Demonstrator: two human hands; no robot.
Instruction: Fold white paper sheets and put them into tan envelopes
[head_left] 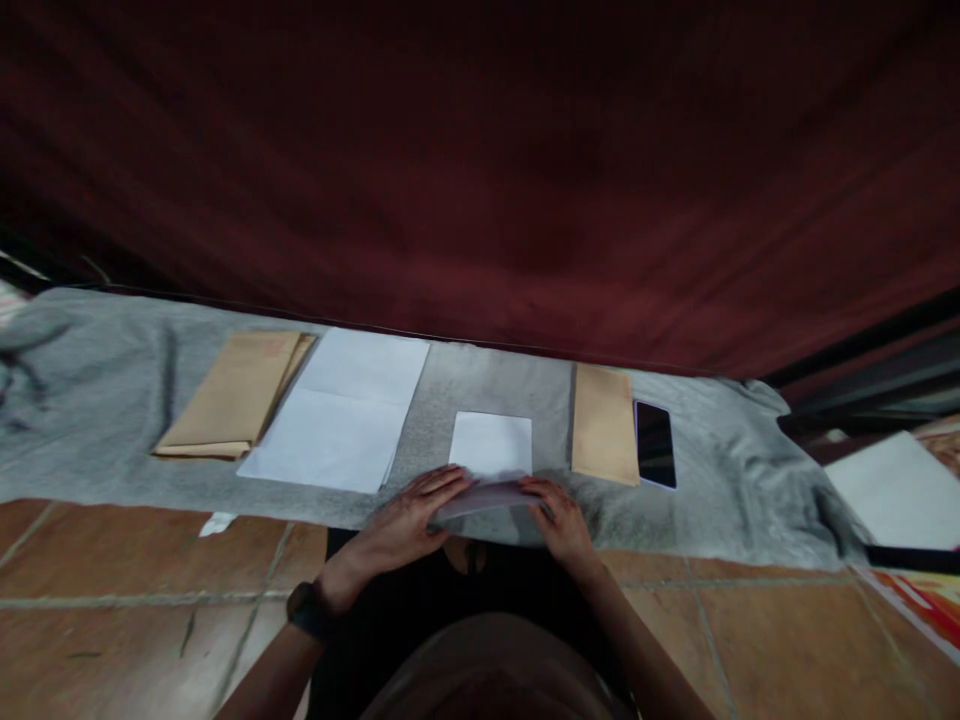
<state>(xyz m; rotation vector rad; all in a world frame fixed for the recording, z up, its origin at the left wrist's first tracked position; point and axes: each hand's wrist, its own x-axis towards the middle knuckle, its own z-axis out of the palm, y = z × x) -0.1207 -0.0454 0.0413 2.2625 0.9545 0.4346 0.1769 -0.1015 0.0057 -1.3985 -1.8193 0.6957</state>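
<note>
A white sheet of paper point(491, 445) lies on a grey cloth point(97, 400) spread over the floor, with its near edge curled up and over. My left hand point(409, 520) grips that lifted edge from the left, fingers closed along the fold. My right hand point(559, 515) pinches the same edge from the right. A dark watch sits on my left wrist.
A stack of white sheets point(341, 410) and a pile of brown envelopes point(232, 395) lie at left. A single brown envelope point(604, 425) and a black phone point(655, 445) lie at right. A dark red curtain point(480, 170) hangs behind. Brown floor tiles point(112, 590) run in front.
</note>
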